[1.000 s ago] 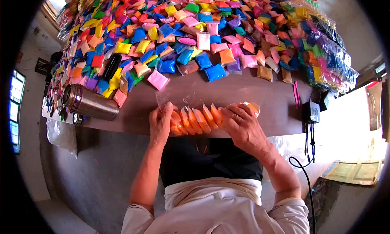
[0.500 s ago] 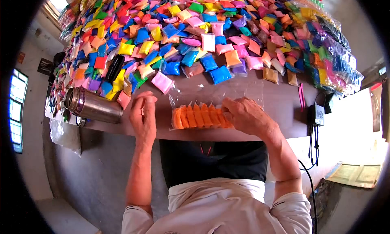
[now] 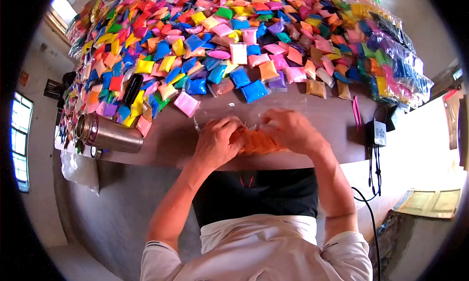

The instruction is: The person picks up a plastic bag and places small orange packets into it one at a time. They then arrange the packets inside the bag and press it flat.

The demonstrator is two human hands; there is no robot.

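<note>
A clear plastic bag with a row of small orange packets point(image 3: 261, 142) lies near the table's front edge, between my two hands. My left hand point(image 3: 217, 140) is closed at the bag's left end, its curled fingers covering that side of the packets. Over the right part, my right hand point(image 3: 292, 130) pinches the bag near its upper edge. The fingertips are slightly blurred. Part of the clear film shows faintly on the table behind the hands.
A large heap of colourful small packets point(image 3: 210, 46) covers the back of the table point(image 3: 327, 134). A steel flask point(image 3: 115, 133) lies on its side at the left. Pink strips point(image 3: 356, 112) and a small device with cables point(image 3: 379, 133) are at the right.
My left hand has moved right from beside the bag onto its left end. My right hand has shifted slightly up and right along the bag. The packets look more covered and bunched.
</note>
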